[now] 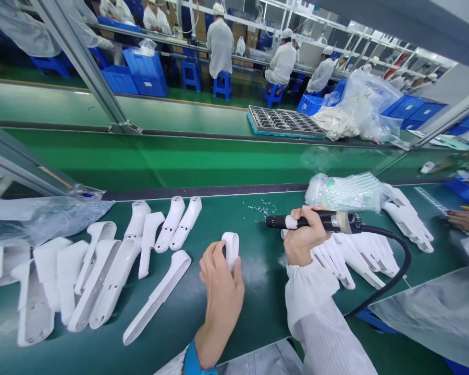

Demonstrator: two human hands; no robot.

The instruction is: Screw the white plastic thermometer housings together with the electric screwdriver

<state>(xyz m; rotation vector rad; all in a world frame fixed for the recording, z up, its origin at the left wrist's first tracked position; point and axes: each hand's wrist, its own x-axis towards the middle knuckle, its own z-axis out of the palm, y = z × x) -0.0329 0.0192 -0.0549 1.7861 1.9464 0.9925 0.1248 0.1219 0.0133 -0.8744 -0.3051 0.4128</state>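
Note:
My left hand (pixel 221 291) grips a small white plastic housing part (pixel 230 249), which stands upright on the green workbench mat (pixel 254 312). My right hand (pixel 305 234) is closed around a black corded electric screwdriver (pixel 316 221), its bit pointing left, just above a scatter of tiny screws (pixel 260 208). Many long white plastic housing shells (pixel 113 281) lie in loose rows to the left of my left hand. A heap of white pronged plastic parts (pixel 359 258) sits under and to the right of my right hand.
A clear plastic bag of tubes (pixel 346 191) lies at the bench's far edge. A co-worker's hand (pixel 467 220) rests at the right edge. Beyond a green conveyor belt (pixel 180 161) stand a metal tray (pixel 283 121), plastic bags, blue crates and seated workers.

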